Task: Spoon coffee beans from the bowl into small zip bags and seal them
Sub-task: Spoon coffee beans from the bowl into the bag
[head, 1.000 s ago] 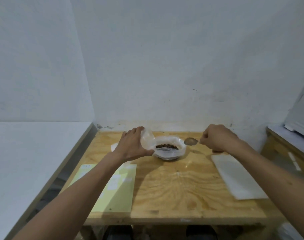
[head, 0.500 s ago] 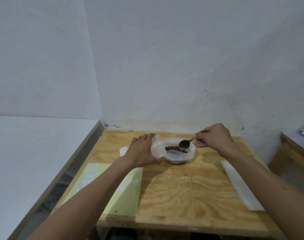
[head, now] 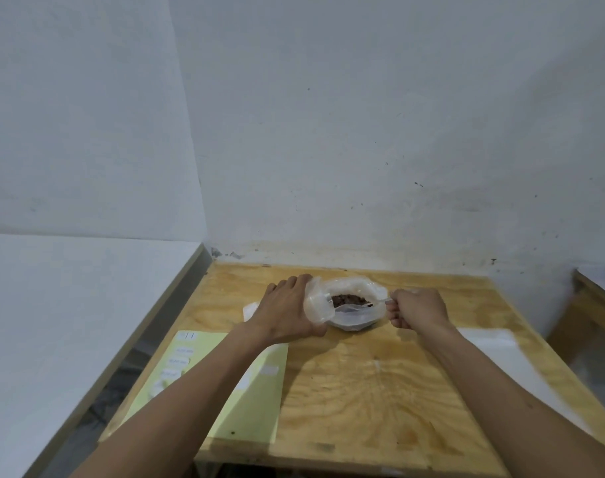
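A clear plastic bowl (head: 354, 323) holding dark coffee beans (head: 348, 299) sits at the back middle of the wooden table (head: 380, 391). My left hand (head: 287, 310) grips a small clear zip bag (head: 316, 305), held upright against the bowl's left rim. My right hand (head: 416, 308) is closed on the handle of a spoon (head: 358, 308), whose head lies inside the bowl, low over the beans. Whether the spoon carries beans I cannot tell.
A pale green sheet (head: 246, 391) with white labels lies on the table's left front, partly under my left forearm. A white flat sheet (head: 494, 346) lies at the right. A white scrap (head: 251, 310) shows behind my left wrist. Another wooden table (head: 597, 298) stands to the right.
The spoon has gone from beside the bowl's right rim down into the bowl. My right hand moved left and lower. The left hand keeps the bag at the bowl's left edge.
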The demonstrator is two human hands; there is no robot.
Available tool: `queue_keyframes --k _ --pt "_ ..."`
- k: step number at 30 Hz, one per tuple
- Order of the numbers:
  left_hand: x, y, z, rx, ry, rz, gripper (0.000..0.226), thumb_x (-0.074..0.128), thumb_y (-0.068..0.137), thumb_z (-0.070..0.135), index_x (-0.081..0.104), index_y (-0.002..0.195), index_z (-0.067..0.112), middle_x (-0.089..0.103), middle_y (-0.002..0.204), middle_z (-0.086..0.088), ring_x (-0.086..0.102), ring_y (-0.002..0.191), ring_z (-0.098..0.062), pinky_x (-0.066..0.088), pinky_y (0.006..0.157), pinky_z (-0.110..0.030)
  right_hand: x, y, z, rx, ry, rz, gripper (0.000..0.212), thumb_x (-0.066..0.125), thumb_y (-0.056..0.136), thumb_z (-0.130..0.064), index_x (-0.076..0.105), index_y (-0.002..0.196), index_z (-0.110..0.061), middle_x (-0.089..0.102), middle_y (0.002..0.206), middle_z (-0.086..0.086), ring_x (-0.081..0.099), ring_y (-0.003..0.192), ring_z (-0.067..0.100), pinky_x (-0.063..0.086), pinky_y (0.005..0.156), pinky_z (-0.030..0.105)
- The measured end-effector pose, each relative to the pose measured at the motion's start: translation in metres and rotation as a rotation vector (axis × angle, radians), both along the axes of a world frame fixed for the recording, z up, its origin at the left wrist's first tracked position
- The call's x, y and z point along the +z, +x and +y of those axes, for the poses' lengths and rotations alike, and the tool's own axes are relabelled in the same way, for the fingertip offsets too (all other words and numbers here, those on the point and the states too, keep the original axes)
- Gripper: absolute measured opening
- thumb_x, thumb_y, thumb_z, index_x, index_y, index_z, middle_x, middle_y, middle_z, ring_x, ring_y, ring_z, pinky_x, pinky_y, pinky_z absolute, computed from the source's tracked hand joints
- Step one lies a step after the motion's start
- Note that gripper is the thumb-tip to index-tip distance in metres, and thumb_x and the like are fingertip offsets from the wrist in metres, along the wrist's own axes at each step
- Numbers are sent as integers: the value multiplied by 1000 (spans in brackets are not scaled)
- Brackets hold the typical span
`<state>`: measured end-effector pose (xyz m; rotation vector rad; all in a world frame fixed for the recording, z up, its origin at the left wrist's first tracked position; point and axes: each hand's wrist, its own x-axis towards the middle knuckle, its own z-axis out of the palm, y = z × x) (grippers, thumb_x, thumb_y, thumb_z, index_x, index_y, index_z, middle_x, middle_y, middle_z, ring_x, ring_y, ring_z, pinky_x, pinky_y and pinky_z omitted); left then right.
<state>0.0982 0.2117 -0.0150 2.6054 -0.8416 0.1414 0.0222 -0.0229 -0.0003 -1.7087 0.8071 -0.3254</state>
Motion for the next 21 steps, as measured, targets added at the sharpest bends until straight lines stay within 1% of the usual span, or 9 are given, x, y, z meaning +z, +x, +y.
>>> queue_keyframes --k 3,6,7,9,11,15,18,21 --pt "3 2 4 5 -26 5 97 78 69 58 36 147 19 52 136 1 51 122 -23 32 103 -35 3 -1 -7 -21 28 -29 17 62 91 -7 72 85 5 69 63 10 61 44 17 49 43 24" --pt "7 4 5 22 -81 44 98 79 64 57 38 144 17 49 135 1 47 123 -22 34 104 -35 9 -2 -16 -40 30 -54 20 63 92 -8 72 82 6 68 64 11 61 47 20 50 46 27" --pt "9 4 5 32 -101 64 100 76 60 60 39 142 15 47 132 1 46 121 -21 34 102 -34 10 -2 -18 -43 32 -63 21 63 93 -9 72 81 6 68 64 11 61 47 20 51 46 27" --pt "12 4 3 45 -137 91 105 64 51 68 41 138 14 45 128 3 44 118 -20 36 100 -33 13 0 -20 -42 35 -78 22 62 92 -8 72 79 7 67 61 10 60 46 20 50 46 27" --pt "13 4 1 55 -159 109 105 60 50 69 41 137 14 46 128 3 45 118 -19 37 101 -34 17 2 -22 -34 38 -94 21 60 90 -6 72 80 8 66 60 9 59 45 20 49 44 27" --pt "18 3 -3 59 -165 151 99 69 59 60 40 140 12 47 133 0 46 120 -20 36 101 -34 27 3 -24 -6 35 -119 20 62 92 -7 70 80 5 66 63 11 59 48 21 50 47 29" --pt "19 3 -5 51 -149 160 98 78 65 55 38 143 11 46 135 -1 46 121 -22 36 100 -34 38 4 -23 9 56 -140 19 62 94 -9 69 82 4 64 64 11 58 49 21 49 45 27" --pt "22 4 -8 56 -169 177 91 84 71 46 39 142 11 47 134 -1 45 119 -21 40 101 -37 51 4 -18 32 65 -156 19 63 94 -9 70 86 6 65 66 11 58 50 20 50 45 27"
